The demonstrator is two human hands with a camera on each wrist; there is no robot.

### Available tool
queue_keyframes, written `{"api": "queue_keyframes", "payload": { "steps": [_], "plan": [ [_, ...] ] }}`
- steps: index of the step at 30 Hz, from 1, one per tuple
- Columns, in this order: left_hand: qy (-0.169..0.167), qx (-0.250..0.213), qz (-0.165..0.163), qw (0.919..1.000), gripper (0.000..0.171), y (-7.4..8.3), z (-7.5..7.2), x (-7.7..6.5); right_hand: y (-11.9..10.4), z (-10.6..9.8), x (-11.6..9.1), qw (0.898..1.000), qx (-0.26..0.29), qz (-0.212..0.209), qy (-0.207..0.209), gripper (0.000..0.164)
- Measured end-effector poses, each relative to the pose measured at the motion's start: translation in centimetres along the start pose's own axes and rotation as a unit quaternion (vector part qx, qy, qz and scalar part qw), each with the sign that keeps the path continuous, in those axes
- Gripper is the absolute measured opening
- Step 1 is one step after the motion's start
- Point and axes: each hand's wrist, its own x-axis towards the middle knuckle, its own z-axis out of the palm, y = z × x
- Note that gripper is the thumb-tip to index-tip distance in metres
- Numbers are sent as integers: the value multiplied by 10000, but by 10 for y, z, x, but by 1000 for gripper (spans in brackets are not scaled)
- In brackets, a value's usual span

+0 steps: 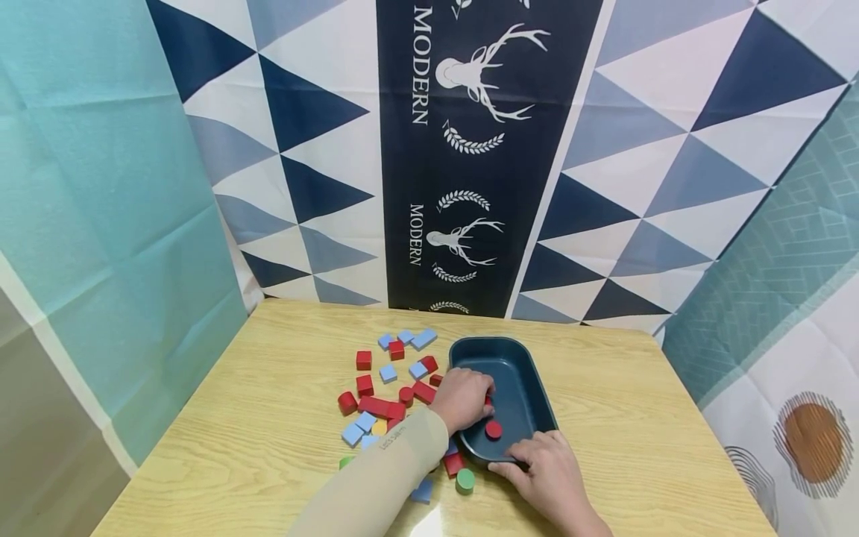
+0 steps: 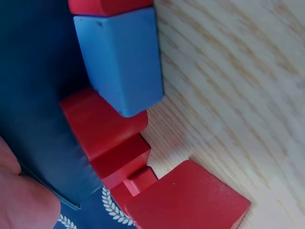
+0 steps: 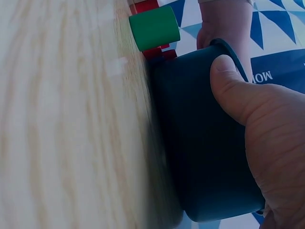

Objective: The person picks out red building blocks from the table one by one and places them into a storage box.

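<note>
A dark blue-green tray stands on the table. My left hand reaches across its left wall, fingertips inside. A bit of a red block shows between those fingers and the thumb. Below them, a round red block lies on the tray floor. With the thumb outside the wall, my right hand grips the tray's near right rim; the right wrist view shows this thumb against the wall. Along the tray's left side, a blue block and several red blocks appear in the left wrist view.
Loose blocks lie left of the tray, among them a red cube, a light blue block and a yellow piece. A green cylinder is by the tray's near left corner. Patterned cloth hangs behind the table.
</note>
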Motion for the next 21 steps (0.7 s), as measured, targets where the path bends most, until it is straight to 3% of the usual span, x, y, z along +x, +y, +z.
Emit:
{"api": "queue_keyframes", "payload": {
  "steps": [21],
  "plan": [
    [555,-536,-23,9970,12,-1,5,-3,-1,0,0,9999,-68,102,-118,25]
  ]
}}
